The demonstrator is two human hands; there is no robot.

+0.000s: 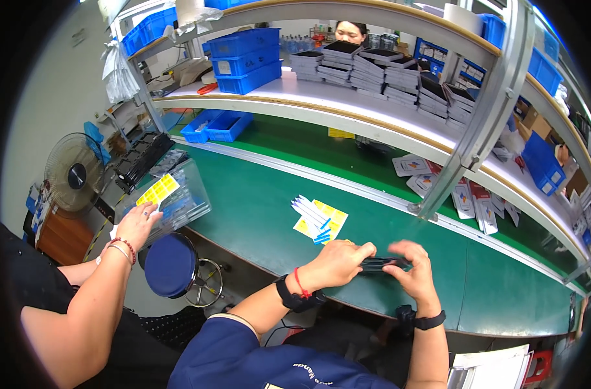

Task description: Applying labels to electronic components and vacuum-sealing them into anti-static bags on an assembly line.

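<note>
A small, dark, flat object [375,264] is held over the near edge of the green table [256,201]; its exact kind cannot be made out. My left hand [337,263] grips its left end, thumb and fingers closed. At the other end, my right hand [413,271] pinches it with the thumb, its fingers curled and slightly blurred. Just beyond my left hand lie several white and purple pens [308,211] with blue ends. They rest partly on yellow sticker sheets [333,219].
On the left, a co-worker's hand [137,223] touches a yellow sheet [158,190] on a clear plastic tray [195,188]. A blue stool [171,264] stands below. Shelves hold blue bins [247,61] and stacked grey boxes [367,68]. A metal post [480,129] rises at the right, near printed cards [464,198].
</note>
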